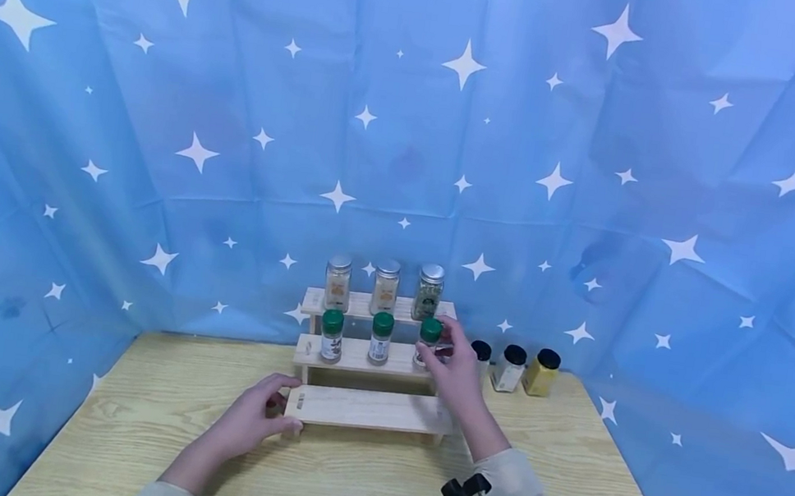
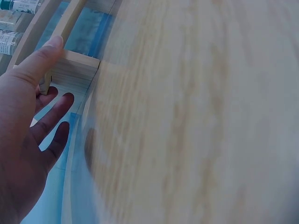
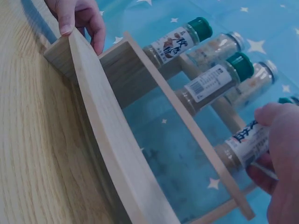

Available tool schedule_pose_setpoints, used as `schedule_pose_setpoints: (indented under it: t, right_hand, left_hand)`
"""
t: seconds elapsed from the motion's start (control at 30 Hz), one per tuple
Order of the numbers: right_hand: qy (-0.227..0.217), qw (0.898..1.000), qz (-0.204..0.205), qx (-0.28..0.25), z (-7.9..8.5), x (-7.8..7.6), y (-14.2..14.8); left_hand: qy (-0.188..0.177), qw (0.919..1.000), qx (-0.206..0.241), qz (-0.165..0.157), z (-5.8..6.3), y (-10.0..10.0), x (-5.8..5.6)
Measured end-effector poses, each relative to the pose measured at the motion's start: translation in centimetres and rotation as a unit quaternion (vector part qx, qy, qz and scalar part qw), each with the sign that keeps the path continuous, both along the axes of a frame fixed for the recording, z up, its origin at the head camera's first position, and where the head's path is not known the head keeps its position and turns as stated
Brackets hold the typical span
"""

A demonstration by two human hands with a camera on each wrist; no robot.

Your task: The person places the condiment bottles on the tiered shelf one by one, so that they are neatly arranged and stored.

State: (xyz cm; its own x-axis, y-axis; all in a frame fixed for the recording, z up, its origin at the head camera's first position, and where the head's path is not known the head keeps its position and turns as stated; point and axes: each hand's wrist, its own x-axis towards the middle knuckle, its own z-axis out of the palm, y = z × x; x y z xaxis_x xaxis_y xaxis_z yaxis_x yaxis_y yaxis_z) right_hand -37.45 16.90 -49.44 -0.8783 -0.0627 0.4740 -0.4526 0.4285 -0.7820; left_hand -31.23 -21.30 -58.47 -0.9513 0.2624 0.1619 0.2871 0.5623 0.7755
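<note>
A three-step wooden rack (image 1: 370,412) stands on the table. My left hand (image 1: 248,420) grips the left end of its lowest step, thumb on the top edge and a finger under it in the left wrist view. On the middle step, my right hand (image 1: 462,378) pinches the rightmost green-capped spice jar (image 3: 247,143) between thumb and fingers; the jar is upright. Two more green-capped spice jars, one at the left (image 1: 331,337) and one in the middle (image 1: 380,340), share that step. Nothing stands on the lowest step.
Three silver-lidded jars (image 1: 385,289) line the top step. Right of the rack, partly behind my right hand, are black-lidded jars, one white (image 1: 508,371) and one yellow (image 1: 541,375) among them. A blue star-patterned curtain (image 1: 408,158) hangs behind the wooden table (image 1: 188,379).
</note>
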Motion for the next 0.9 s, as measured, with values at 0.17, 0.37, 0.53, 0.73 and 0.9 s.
schedule_pose_setpoints:
  t: [0.17, 0.37, 0.53, 0.73, 0.9]
  right_hand:
    - [0.005, 1.000, 0.002, -0.005, -0.3, -0.1, -0.4]
    - [0.010, 1.000, -0.008, -0.007, -0.6, -0.2, -0.7]
    - [-0.001, 1.000, -0.016, -0.016, -0.8, -0.1, -0.7]
    - [-0.031, 0.999, 0.000, -0.033, -1.1, 0.3, -0.4]
    - [-0.036, 0.999, 0.011, -0.037, -1.6, 1.1, 1.0]
  left_hand:
    - [0.003, 1.0000, -0.003, 0.001, 0.1, -0.1, 0.0]
    - [0.001, 1.0000, -0.001, -0.003, 0.1, 0.0, 0.0]
    - [0.001, 1.0000, 0.000, -0.004, 0.2, 0.1, 0.1]
    - [0.005, 1.0000, 0.002, -0.007, 0.2, 0.0, 0.1]
    - [0.011, 0.9999, 0.002, -0.008, 0.2, 0.0, 0.1]
